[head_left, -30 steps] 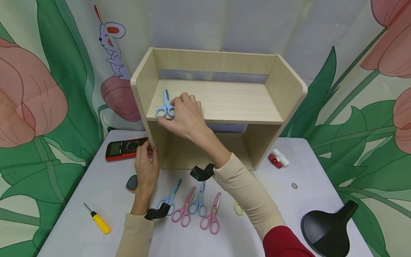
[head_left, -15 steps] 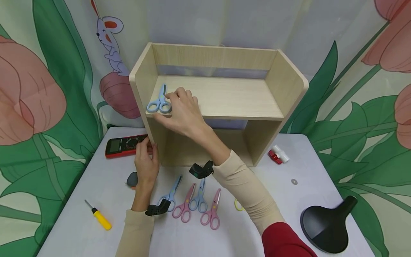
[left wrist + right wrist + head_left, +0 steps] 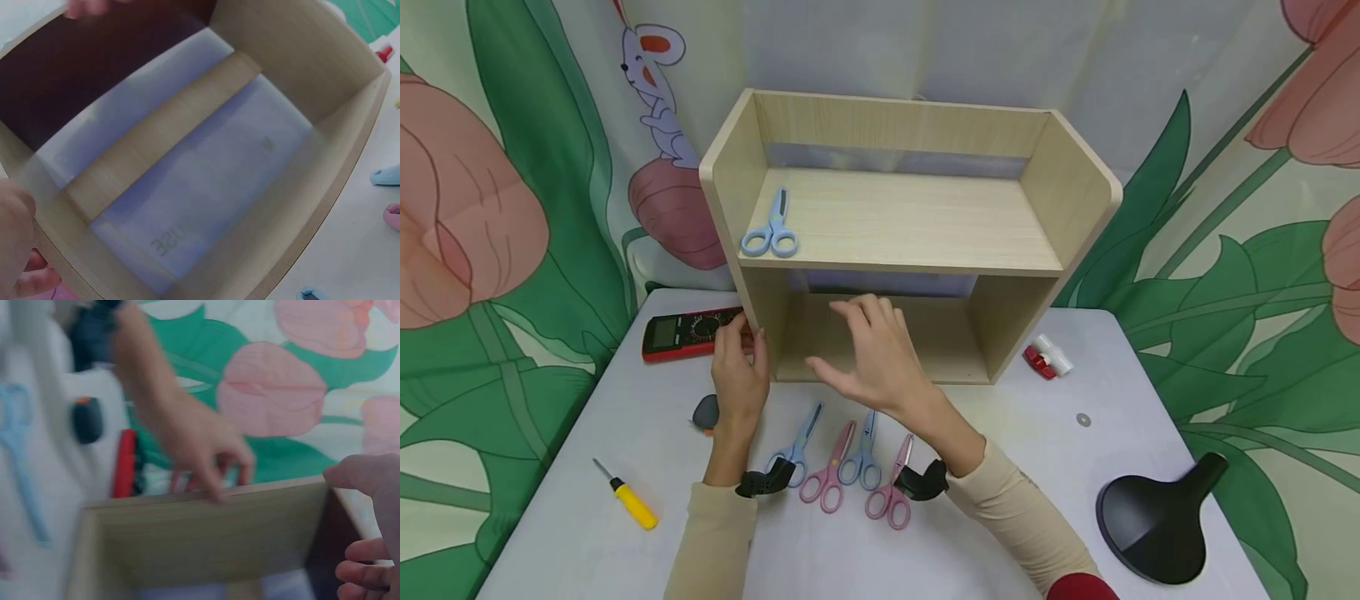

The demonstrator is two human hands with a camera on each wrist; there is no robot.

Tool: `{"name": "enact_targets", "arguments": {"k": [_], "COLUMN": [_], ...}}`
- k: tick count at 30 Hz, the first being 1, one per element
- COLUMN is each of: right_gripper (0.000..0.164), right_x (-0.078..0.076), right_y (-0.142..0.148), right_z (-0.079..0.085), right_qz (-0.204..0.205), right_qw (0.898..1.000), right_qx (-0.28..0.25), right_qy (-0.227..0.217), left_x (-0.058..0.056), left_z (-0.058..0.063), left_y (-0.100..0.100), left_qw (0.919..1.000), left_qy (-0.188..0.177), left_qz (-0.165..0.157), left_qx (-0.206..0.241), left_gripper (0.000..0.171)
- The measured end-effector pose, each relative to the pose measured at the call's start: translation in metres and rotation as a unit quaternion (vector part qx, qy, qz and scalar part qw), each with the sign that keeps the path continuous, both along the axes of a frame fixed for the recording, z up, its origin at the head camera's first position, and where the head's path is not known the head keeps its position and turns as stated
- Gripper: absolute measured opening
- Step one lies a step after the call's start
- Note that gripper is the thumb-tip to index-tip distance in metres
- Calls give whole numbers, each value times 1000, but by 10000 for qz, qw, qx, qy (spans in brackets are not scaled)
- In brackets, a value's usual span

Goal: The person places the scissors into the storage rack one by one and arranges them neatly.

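I get even, bright light in the head view, with shade low inside the pale wooden two-tier shelf (image 3: 902,221); my dimmer right wrist view smears the bare left hand (image 3: 203,444), perhaps motion blur.

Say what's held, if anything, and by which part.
The left hand grips the pale wooden two-tier shelf by its left side panel's front edge; the right hand holds nothing.

Beige sleeves (image 3: 713,533), red upper right sleeve (image 3: 1081,588), black wrist cameras (image 3: 767,479)

Shelf (image 3: 165,134) cropped in wrist views
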State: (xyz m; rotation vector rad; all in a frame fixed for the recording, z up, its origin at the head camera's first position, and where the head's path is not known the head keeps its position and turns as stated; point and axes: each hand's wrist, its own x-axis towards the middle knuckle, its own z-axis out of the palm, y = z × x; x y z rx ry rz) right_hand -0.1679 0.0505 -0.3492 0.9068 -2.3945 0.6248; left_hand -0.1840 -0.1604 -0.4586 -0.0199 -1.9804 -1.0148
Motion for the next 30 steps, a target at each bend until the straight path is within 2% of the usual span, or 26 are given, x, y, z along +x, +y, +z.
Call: {"name": "enact_targets", "arguments": {"k": [4, 8, 13, 17, 20, 23, 26, 30], "right_gripper": [74, 76, 79, 80, 72, 57, 45, 39], "right_x": [14, 29, 48, 64, 74, 79, 79, 76], "right_y": [14, 27, 39, 45, 48, 50, 50, 50], "right_z": [-36, -70, -108, -131, -143, -151, -154, -152], "right_qz": [-148, -367, -586, -684, -667, -650, -640, -608], "right_qw": [9979, 9915, 9826, 9723, 9670, 9675, 9722, 9738], "right_qx": [172, 413, 798, 1255, 1534, 1640, 1543, 1262], "right_qy": [-613, -1181, -1573, -1847, -1920, -1812, -1638, -1794], "left_x": [0, 0, 0, 1, 1, 1, 1, 1], "left_z": [0, -1, 0, 0, -1, -2, -2, -3], "left_y": [0, 0, 0, -1, -1, -1, -1, -1], "left_qw": [10000, 9999, 9998, 9995, 9992, 9991, 9991, 9994], "left_qy": [-9, -105, -185, -314, -392, -423, -411, -337], "left_qz": [-18, -49, -61, -54, -61, -72, -73, -58], "left_qx": [47, 81, 38, -27, -43, -62, -63, -52], "left_gripper": [32, 32, 33, 35, 36, 36, 36, 35]}}
